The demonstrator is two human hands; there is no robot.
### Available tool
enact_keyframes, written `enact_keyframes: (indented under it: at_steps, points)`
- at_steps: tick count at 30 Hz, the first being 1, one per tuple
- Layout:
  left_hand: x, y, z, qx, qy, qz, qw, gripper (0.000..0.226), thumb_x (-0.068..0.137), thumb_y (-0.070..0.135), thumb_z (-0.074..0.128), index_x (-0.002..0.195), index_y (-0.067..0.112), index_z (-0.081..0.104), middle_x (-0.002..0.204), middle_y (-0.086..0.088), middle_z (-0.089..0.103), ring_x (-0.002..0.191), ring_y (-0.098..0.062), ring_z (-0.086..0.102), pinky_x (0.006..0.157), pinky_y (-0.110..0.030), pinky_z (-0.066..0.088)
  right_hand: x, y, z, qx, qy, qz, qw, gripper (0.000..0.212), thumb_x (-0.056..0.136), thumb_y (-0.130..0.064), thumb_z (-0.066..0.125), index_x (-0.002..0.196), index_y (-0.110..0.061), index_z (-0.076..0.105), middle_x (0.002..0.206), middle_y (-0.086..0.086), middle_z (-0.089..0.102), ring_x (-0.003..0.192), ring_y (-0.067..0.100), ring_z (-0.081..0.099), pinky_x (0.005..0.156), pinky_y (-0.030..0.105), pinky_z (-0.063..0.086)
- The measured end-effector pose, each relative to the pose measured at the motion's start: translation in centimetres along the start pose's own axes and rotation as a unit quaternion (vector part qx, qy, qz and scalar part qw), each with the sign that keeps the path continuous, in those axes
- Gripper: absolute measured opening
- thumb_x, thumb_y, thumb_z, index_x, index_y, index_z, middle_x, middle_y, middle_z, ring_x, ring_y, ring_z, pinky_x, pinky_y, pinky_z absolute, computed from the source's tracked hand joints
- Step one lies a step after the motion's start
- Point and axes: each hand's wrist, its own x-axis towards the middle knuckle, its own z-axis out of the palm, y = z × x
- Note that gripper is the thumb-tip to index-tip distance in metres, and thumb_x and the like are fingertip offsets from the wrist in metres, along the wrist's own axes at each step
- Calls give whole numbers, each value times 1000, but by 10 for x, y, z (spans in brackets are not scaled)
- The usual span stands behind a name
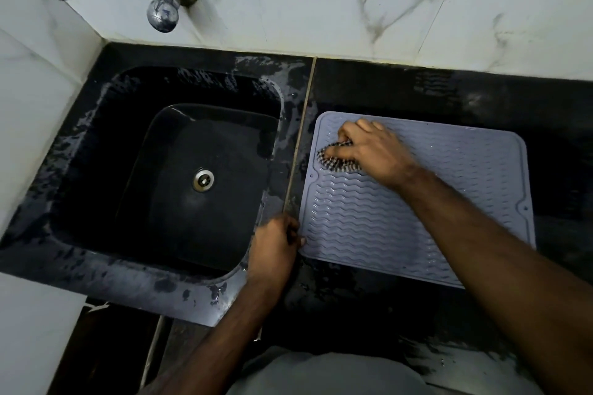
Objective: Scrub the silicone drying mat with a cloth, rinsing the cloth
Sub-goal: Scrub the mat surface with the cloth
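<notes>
Right hand (369, 151) grips striped cloth (333, 159), pressed on mat (385, 218) upper left. Left hand (276, 244) pinches mat's lower-left corner beside sink (96, 138).

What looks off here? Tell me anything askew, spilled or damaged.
The drying mat lies skewed on the counter, its near left corner pinched by the left hand beside the sink. Water is smeared over the sink rim and the counter. The right hand presses the cloth on the mat. No damage shows.
</notes>
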Motion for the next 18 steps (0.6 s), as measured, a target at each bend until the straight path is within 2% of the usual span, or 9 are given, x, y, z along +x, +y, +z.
enact_keyframes:
  at_steps: [2,6,9,11,13,14,16,18]
  points:
    - [0,0,0,8,0,2,1000,20,79,12,81,91,21,70,85,7,73,80,-12,68,73,-26,52,5,5,0,3,-10,26,1000,38,86,-41,70,120,-44,54,104,-5,46,99,19,46,80,37,45]
    - [0,1,0,14,3,4,1000,20,78,13,82,91,23,69,84,7,72,78,-13,68,74,-30,54,12,4,-6,41,-39,121,991,34,94,-32,61,127,-40,59,114,0,46,105,25,47,87,40,42]
    - [0,0,2,15,5,4,1000,21,79,12,81,93,22,69,83,7,71,79,-14,67,74,-29,53,2,-3,-16,62,5,156,986,39,92,-17,64,129,-30,64,114,4,49,104,24,47,85,40,47]
    - [0,-1,4,7,9,5,1000,21,80,10,80,94,22,69,79,8,69,76,-14,65,74,-27,51,-18,-13,-19,92,58,148,983,37,90,-13,62,126,-25,65,111,1,50,99,19,47,78,35,47]
    - [-1,-2,6,-10,18,3,1000,16,82,10,77,92,21,70,76,8,67,72,-14,64,71,-26,49,-46,-29,-19,122,65,132,982,22,94,-26,58,114,-35,61,105,-15,49,90,5,47,70,23,46]
    - [-1,-3,6,-15,23,0,1000,12,84,12,76,90,20,70,74,8,67,70,-12,62,69,-24,46,-60,-39,-16,141,50,125,981,15,95,-33,59,106,-42,54,100,-20,48,84,1,47,66,18,45]
    - [1,-4,8,-21,31,-10,999,6,87,18,75,86,20,70,71,10,66,64,-4,59,62,-16,40,-82,-62,-12,117,44,90,988,35,88,-29,73,107,-42,46,100,-18,48,86,4,48,66,21,47]
    - [3,-4,11,-35,33,-20,999,10,88,21,75,81,21,68,67,10,66,58,5,55,57,-8,38,-104,-82,4,45,18,10,999,46,80,-26,80,116,-35,52,107,-6,50,93,14,54,71,31,53]
